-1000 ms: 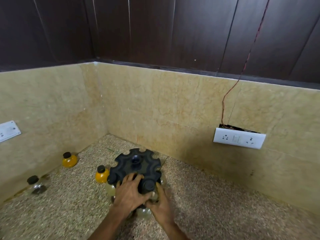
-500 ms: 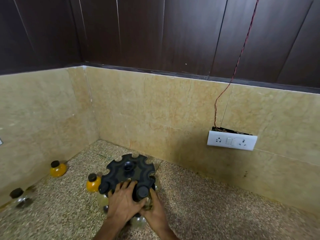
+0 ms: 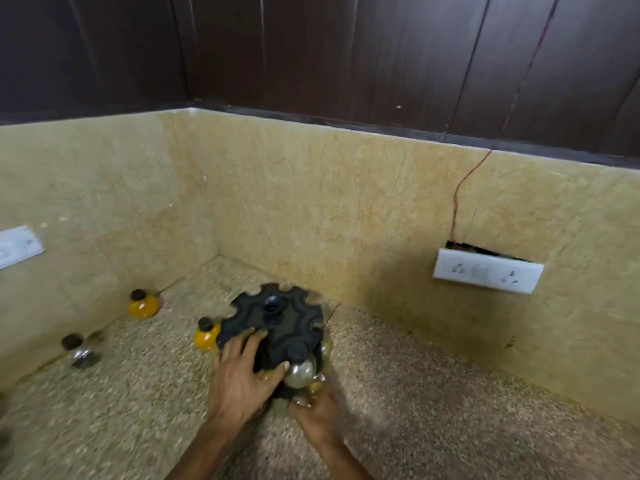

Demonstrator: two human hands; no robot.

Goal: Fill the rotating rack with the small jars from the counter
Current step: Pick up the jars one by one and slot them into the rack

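Rack (image 3: pixel 273 323) turned, clear jar (image 3: pixel 299 372) now exposed

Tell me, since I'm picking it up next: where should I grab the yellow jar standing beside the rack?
Take the yellow jar by its black cap, coming from above and the left. It stands upright with the cap on top, and the rack crowds its right side, so a round-belly grip looks awkward there.
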